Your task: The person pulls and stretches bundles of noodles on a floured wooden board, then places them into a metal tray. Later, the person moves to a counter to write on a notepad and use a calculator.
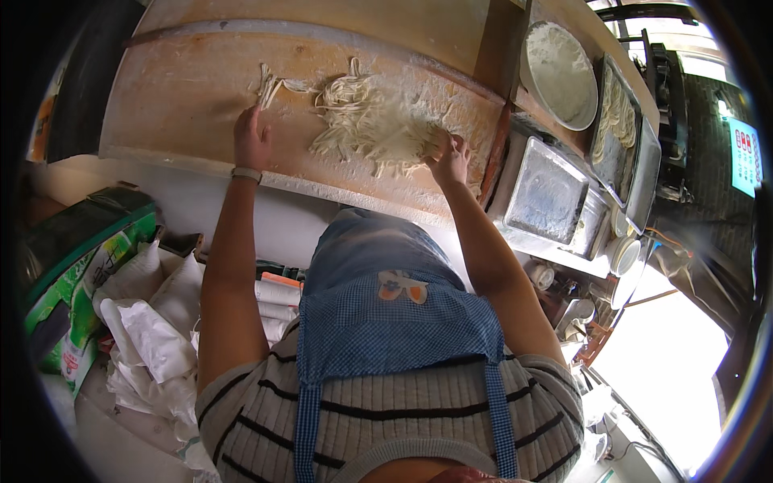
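Observation:
Raw noodles lie in a loose, floury heap on a wooden board, with a coiled bundle at the heap's upper left. At the heap's right end, the fingers of my right hand are curled against the strands, which look blurred; whether they grip any is unclear. My left hand rests at the board's left part, its fingertips at the lower end of a small separate bunch of noodles. Its hold on that bunch cannot be made out. Flour is scattered over the board around the heap.
A metal bowl of flour stands at the upper right, beside a tray holding noodle bundles. Below the bowl lies a floury metal tray. A long wooden strip runs along the board's far side. White bags sit at the lower left.

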